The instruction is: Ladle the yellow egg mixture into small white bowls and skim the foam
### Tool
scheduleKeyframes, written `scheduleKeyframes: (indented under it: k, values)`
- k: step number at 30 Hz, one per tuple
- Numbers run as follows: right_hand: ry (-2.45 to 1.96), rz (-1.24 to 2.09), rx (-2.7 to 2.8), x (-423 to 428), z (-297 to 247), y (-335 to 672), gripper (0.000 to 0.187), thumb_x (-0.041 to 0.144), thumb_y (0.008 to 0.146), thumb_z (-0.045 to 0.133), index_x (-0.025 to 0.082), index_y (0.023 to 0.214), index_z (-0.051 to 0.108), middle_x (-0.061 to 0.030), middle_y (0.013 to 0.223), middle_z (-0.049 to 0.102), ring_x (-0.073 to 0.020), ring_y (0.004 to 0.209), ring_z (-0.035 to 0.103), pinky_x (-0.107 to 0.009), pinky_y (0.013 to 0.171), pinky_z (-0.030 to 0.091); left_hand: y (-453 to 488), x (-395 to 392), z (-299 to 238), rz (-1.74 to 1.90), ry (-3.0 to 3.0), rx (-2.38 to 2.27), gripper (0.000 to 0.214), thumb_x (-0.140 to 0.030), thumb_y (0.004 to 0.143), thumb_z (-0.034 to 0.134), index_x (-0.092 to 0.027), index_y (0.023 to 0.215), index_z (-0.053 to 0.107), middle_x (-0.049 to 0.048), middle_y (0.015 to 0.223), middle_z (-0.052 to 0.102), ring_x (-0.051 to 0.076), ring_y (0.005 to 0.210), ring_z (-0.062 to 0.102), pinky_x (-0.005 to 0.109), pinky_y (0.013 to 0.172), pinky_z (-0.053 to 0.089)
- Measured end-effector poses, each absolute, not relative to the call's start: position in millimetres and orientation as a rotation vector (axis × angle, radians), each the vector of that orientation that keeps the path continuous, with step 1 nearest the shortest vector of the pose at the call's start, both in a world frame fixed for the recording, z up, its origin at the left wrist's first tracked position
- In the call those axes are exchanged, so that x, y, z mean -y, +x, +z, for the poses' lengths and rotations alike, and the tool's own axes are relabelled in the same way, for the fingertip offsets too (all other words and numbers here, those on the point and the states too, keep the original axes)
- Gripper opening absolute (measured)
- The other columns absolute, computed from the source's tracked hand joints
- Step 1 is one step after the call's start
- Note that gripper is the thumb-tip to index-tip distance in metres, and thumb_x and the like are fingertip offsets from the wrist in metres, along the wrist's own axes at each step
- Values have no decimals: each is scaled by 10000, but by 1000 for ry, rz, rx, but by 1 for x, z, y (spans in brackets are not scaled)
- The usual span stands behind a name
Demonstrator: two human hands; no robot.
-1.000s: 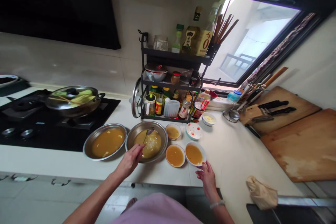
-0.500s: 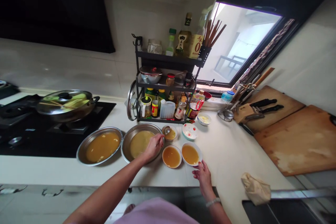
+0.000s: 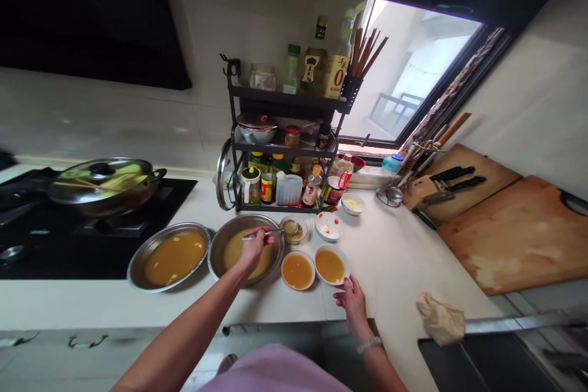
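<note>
My left hand (image 3: pixel 255 249) is closed around the handle of a metal spoon (image 3: pixel 266 233), above a large steel basin (image 3: pixel 215 262) of pale brown liquid. The spoon's bowl end reaches right, over a small bowl (image 3: pixel 304 234) with a little liquid in it. With thumb and fingers at its rim, my right hand (image 3: pixel 353 301) steadies a white bowl (image 3: pixel 346 256) of orange-brown liquid on the counter. Beside it stands another bowl (image 3: pixel 296 271) of similar liquid, touched by neither hand. A second steel basin (image 3: pixel 138 275) of brown liquid sits at the left.
A lidded pan (image 3: pixel 105 187) stands on the black stove. Behind the bowls is a black rack (image 3: pixel 280 148) of bottles and jars. Nearby are a dotted bowl (image 3: pixel 328 226) and a small white bowl (image 3: pixel 353 204). Cutting boards (image 3: pixel 523 239) and a cloth (image 3: pixel 441 318) are at the right.
My left hand has moved a little left, and the spoon's handle has swung down to nearly level. My right hand stays at the white bowl. The view has shifted slightly.
</note>
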State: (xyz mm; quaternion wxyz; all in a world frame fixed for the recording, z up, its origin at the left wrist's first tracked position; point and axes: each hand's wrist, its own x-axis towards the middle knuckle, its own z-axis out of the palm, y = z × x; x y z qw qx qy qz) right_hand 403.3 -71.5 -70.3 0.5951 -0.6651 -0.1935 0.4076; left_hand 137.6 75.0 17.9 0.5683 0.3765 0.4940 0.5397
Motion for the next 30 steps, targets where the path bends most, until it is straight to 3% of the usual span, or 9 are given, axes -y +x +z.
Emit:
scheduleKeyframes:
  k: [10,19,26,30]
  values:
    - [-1529,971,463,74,-65,404,773,555,657,681,148,1282,477,-4,709,680,-144,492,614,-216,413,431,97,-52,49,1322,793,-1144,220,-331,758,568,-140,823,656,41,593,665,172,565,643,322,665,547]
    - [-1547,969,460,74,-65,404,783,561,646,687,148,1278,479,3,701,669,-151,511,620,-219,425,437,43,-11,38,1245,1182,-1300,372,-467,783,579,-131,916,666,54,666,678,181,576,639,301,596,530]
    - [-1548,968,482,74,-66,404,730,549,660,677,155,1248,500,4,710,668,-150,519,628,-221,428,445,20,5,20,1111,1957,-1317,272,-346,864,489,-207,1013,671,62,790,662,169,676,640,275,656,529]
    - [-1545,967,469,74,-65,403,756,563,649,681,157,1258,492,5,707,668,-150,515,626,-218,421,438,31,3,20,1154,2005,-1289,283,-316,885,463,-201,1055,657,69,837,653,160,707,641,272,687,535]
